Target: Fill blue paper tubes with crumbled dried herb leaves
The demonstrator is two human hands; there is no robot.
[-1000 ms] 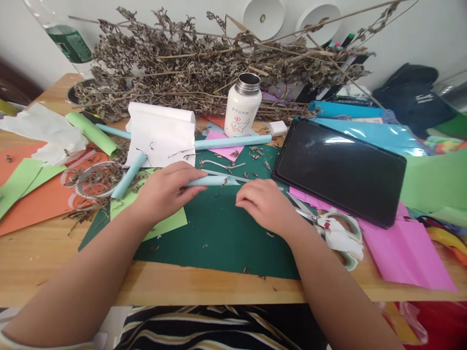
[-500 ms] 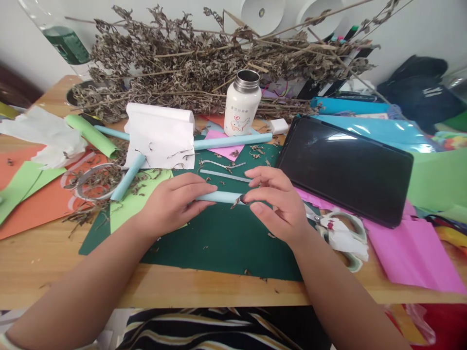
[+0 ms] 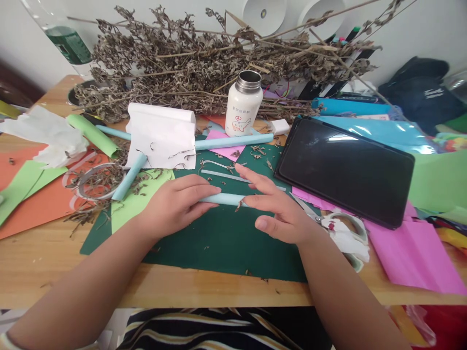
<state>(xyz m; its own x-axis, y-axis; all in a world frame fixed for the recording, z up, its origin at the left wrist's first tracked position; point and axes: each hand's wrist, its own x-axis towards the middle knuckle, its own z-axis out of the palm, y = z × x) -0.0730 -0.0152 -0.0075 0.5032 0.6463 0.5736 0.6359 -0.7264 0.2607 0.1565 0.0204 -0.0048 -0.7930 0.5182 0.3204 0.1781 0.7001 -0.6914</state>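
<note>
My left hand [image 3: 182, 204] is closed around one end of a light blue paper tube [image 3: 224, 198], which lies level above the green cutting mat [image 3: 226, 248]. Bits of dried leaf [image 3: 239, 204] poke out at the tube's right end. There my right hand [image 3: 277, 206] has its fingers spread, the index finger over the tube's end and the thumb apart from it. Just behind the tube lie a thin pale strip [image 3: 226, 176] and a curled one. Scissors [image 3: 310, 209] rest beyond my right wrist, their handles partly under crumpled white paper.
A white bottle [image 3: 243, 104] without a lid stands behind the mat. To its right lies a black tablet [image 3: 345, 170]. Dried plant stems [image 3: 175, 63] spread along the back. At left are a tape roll [image 3: 97, 182] filled with leaves, more tubes and coloured paper.
The fingers of my right hand have opened away from the leaf bits at the tube's end, the thumb lowering. My left hand still holds the tube.
</note>
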